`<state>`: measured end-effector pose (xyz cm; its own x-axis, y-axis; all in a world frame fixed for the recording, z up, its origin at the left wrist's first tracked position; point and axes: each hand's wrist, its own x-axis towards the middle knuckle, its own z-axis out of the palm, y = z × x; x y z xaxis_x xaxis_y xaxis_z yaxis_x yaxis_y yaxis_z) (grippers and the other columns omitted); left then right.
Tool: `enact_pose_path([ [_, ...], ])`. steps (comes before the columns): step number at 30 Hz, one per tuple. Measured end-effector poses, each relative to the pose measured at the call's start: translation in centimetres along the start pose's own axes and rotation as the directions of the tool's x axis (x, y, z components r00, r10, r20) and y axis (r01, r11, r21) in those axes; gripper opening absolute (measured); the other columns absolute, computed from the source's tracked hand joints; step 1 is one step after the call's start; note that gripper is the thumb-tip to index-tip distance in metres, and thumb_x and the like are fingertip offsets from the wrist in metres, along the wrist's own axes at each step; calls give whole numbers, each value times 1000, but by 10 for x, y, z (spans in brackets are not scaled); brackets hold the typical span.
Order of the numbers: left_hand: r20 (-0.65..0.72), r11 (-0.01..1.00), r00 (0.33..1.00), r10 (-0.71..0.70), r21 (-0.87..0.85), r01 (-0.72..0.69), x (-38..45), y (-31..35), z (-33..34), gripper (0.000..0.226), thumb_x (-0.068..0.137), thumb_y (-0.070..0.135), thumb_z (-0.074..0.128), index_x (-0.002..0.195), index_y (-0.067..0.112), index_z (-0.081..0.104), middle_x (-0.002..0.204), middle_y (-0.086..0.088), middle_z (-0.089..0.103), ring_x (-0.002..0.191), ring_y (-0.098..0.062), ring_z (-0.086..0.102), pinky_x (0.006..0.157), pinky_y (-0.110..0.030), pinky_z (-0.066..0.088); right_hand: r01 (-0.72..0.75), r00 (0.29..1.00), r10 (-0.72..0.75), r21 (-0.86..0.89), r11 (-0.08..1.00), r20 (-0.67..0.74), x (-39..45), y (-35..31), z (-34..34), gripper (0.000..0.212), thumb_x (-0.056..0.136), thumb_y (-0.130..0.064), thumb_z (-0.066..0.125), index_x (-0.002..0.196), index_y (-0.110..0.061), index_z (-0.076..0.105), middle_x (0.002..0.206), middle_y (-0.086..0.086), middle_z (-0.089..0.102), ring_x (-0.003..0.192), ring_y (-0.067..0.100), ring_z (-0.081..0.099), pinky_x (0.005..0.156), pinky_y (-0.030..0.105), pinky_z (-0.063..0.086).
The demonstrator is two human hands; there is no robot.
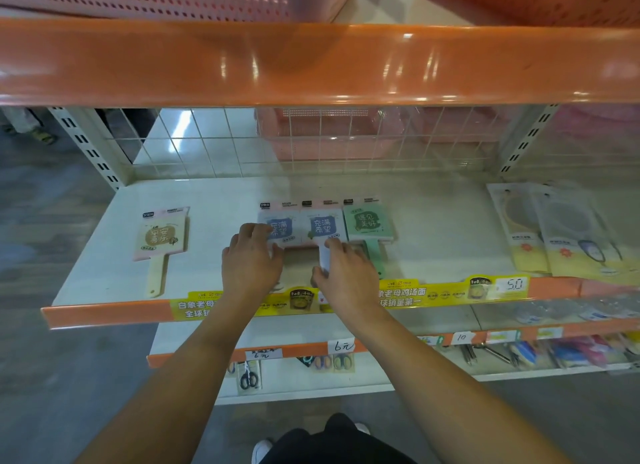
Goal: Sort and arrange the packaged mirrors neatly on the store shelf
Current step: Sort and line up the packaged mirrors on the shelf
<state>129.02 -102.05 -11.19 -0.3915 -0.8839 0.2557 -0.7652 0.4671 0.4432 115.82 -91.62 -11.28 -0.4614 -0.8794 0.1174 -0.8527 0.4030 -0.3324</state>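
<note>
A careless nudge could slide the two blue mirrors out of line, or push the right blue mirror over the green mirror it touches. On the shelf, the left hand rests with curled fingers on the lower edge of the left blue mirror. The right hand seems to pinch the other's white handle, though its fingers hide the contact. A beige mirror lies well apart, left.
</note>
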Motion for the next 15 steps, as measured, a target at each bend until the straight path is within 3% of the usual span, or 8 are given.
enact_pose_path([
  [7, 1, 1000, 1000, -8, -12, 8, 1, -2, -2, 32, 87, 23, 59, 117, 13, 59, 119, -12, 58, 100, -34, 59, 79, -45, 52, 7, 1000, -8, -44, 999, -9, 1, 1, 0, 51, 88, -41, 57, 132, -16, 47, 120, 7, 62, 111, 29, 56, 87, 38, 47],
  [11, 10, 1000, 1000, -6, -20, 6, 3, -1, -3, 33, 86, 21, 59, 117, 12, 58, 119, -13, 58, 100, -34, 59, 79, -45, 51, -29, 992, 17, -87, 996, -128, 9, 9, -2, 47, 87, -48, 56, 121, -16, 59, 112, 10, 60, 105, 33, 54, 84, 41, 47],
  [15, 45, 999, 999, -26, -25, 27, 7, 4, -2, 35, 86, 21, 57, 120, 13, 56, 123, -11, 56, 104, -33, 56, 83, -45, 50, -90, 972, 76, -53, 994, -224, 29, 35, -11, 37, 85, -36, 63, 116, -16, 64, 119, 14, 55, 107, 38, 51, 84, 47, 50],
])
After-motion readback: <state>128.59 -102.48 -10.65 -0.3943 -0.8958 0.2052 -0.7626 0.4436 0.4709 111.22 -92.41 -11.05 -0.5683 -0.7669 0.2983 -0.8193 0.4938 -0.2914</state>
